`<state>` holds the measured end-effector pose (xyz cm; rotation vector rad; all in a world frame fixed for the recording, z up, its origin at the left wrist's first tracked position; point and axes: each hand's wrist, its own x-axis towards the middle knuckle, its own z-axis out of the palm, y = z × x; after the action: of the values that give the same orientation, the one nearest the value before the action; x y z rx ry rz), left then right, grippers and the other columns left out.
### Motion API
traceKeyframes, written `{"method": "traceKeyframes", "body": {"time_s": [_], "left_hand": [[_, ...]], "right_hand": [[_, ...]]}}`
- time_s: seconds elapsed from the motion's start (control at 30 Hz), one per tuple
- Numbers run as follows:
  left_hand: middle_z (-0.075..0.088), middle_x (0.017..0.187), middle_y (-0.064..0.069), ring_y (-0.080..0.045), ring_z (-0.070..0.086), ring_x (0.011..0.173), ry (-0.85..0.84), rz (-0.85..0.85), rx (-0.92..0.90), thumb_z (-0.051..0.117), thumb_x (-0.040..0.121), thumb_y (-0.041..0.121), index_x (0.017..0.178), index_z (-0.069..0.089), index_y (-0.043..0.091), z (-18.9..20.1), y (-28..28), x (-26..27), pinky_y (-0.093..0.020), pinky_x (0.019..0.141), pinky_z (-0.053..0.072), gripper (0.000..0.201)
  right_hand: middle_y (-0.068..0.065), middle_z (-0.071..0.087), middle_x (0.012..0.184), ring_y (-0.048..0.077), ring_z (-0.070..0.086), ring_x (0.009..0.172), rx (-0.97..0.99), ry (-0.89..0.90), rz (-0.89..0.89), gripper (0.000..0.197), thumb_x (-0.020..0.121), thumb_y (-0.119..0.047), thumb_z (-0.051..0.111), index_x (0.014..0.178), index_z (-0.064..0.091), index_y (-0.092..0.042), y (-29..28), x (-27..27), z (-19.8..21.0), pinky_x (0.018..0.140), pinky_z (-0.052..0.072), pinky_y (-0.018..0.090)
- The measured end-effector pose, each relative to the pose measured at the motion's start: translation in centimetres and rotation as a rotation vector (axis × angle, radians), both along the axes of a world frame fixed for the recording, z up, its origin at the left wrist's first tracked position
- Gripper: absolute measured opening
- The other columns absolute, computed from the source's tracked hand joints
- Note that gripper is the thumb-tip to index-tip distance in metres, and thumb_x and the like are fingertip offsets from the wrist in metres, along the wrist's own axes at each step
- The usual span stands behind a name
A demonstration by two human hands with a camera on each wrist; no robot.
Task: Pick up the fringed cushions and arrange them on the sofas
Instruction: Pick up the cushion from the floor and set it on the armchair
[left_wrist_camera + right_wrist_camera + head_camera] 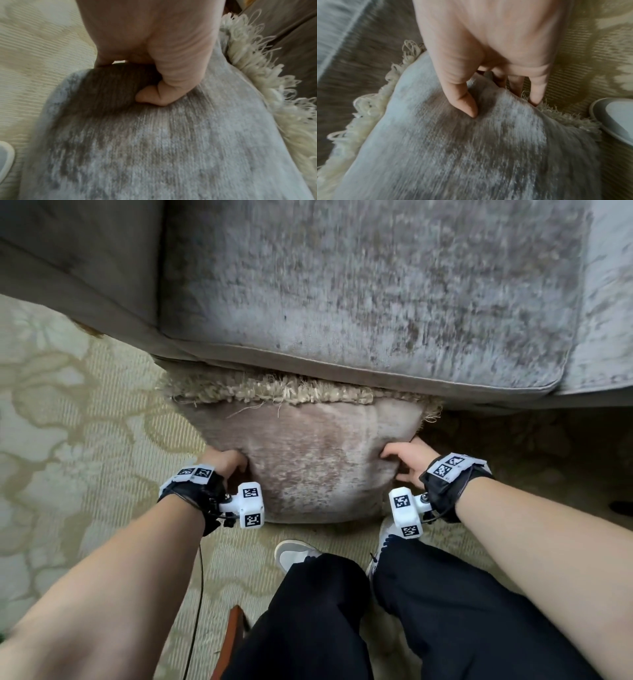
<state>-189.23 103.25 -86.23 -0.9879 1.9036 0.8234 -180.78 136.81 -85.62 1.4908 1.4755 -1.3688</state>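
Cushion (318,460) grey and plush, with a pale fringe (267,392) along its far edge, sits between both hands on the patterned carpet (85,412), its far edge touching the front of the grey sofa (370,278) and tucked just under the seat's overhang. From the head view the left hand (224,462) clasps the cushion's left side and the right hand (409,458) its right side, but the fingers are mostly hidden there. The left wrist view fills this in: the thumb (154,97) is bent and dug into the top face, with the other fingers wrapped under the edge, pinching a fold of fabric. The right wrist view shows the thumb (467,106) pressed into the top face and the fingers (537,92) curled over the side edge into a second strip of fringe (565,119), which the head view barely shows. Carpet lies open to the left of the cushion and to its right; on the near side the person's two shoes (296,554) stand just beside the cushion's near edge. One cushion, one sofa seat, two hands and two shoes are in sight.
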Motion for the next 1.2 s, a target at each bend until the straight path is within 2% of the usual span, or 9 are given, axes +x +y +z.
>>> {"method": "traceKeyframes", "body": {"time_s": [0.13,0.27,0.4,0.47,0.67,0.87,0.97,1.1,1.2], "left_hand": [[0.065,0.075,-0.019,-0.03,0.061,0.06,-0.035,-0.055,-0.042,0.064,0.064,0.007,0.093,0.063,-0.009,4.6,-0.4,0.8,-0.028,0.048,0.044,0.033],[0.055,0.068,-0.013,-0.025,0.052,0.057,0.025,0.006,-0.058,0.059,0.072,-0.004,0.078,0.056,-0.004,10.5,-0.3,0.5,-0.024,0.046,0.037,0.007],[0.06,0.074,-0.016,-0.026,0.057,0.062,0.105,0.105,-0.016,0.061,0.055,0.001,0.088,0.06,-0.005,18.4,-0.5,-0.5,-0.028,0.051,0.044,0.033],[0.058,0.072,-0.013,-0.024,0.055,0.061,0.125,0.114,-0.007,0.062,0.062,-0.001,0.089,0.06,-0.005,22.8,-0.2,-1.0,-0.024,0.047,0.039,0.028],[0.061,0.072,-0.016,-0.03,0.061,0.069,0.196,0.087,0.031,0.058,0.043,0.007,0.084,0.064,-0.007,34.7,0.1,-2.1,-0.029,0.054,0.046,0.043],[0.059,0.066,-0.011,-0.027,0.058,0.067,0.383,0.093,0.106,0.061,0.053,0.0,0.065,0.057,-0.002,45.3,1.5,-3.8,-0.02,0.046,0.042,0.013],[0.063,0.073,-0.013,-0.028,0.063,0.074,0.457,0.092,0.152,0.056,0.043,0.005,0.067,0.057,0.001,49.2,2.2,-4.8,-0.025,0.056,0.05,0.024],[0.069,0.094,-0.02,-0.031,0.068,0.085,0.543,0.099,0.2,0.054,0.043,0.01,0.099,0.06,-0.005,52.6,3.3,-7.2,-0.035,0.068,0.055,0.058],[0.067,0.087,-0.016,-0.029,0.065,0.081,0.605,0.05,0.236,0.051,0.043,0.014,0.096,0.063,-0.002,55.9,4.6,-9.6,-0.031,0.065,0.052,0.057]], "right_hand": [[0.01,0.069,0.106,0.024,0.064,0.099,0.009,0.004,0.034,0.042,0.069,-0.003,0.071,0.108,0.063,-0.013,-0.1,0.7,4.1,0.091,0.052,0.045],[0.011,0.07,0.1,0.025,0.067,0.095,0.038,0.046,0.078,0.039,0.071,-0.001,0.07,0.108,0.062,-0.011,-0.3,-0.2,9.7,0.093,0.054,0.049],[0.01,0.068,0.1,0.026,0.065,0.097,0.065,0.12,0.124,0.041,0.071,-0.005,0.071,0.11,0.06,-0.012,-0.2,-2.7,17.6,0.09,0.055,0.049],[0.013,0.069,0.103,0.03,0.066,0.098,0.072,0.138,0.146,0.055,0.061,-0.012,0.074,0.114,0.06,-0.01,0.1,-3.9,21.7,0.089,0.055,0.052],[0.018,0.073,0.098,0.037,0.07,0.094,0.115,0.284,0.202,0.075,0.027,-0.024,0.073,0.1,0.068,-0.006,1.9,-6.2,31.7,0.083,0.056,0.062],[0.015,0.069,0.097,0.034,0.067,0.097,0.201,0.413,0.147,0.056,0.059,-0.009,0.07,0.115,0.062,-0.004,2.0,-8.1,43.7,0.078,0.055,0.041],[0.013,0.068,0.096,0.028,0.065,0.086,0.192,0.437,0.1,0.048,0.073,-0.006,0.067,0.119,0.059,-0.013,2.5,-8.6,48.1,0.074,0.056,0.039],[0.012,0.068,0.097,0.027,0.065,0.085,0.209,0.495,0.042,0.05,0.07,-0.01,0.066,0.119,0.059,-0.016,3.6,-9.9,52.7,0.067,0.055,0.034],[0.016,0.069,0.101,0.03,0.066,0.085,0.233,0.533,0.007,0.056,0.059,-0.014,0.067,0.114,0.061,-0.012,4.7,-11.4,55.5,0.068,0.057,0.037]]}}
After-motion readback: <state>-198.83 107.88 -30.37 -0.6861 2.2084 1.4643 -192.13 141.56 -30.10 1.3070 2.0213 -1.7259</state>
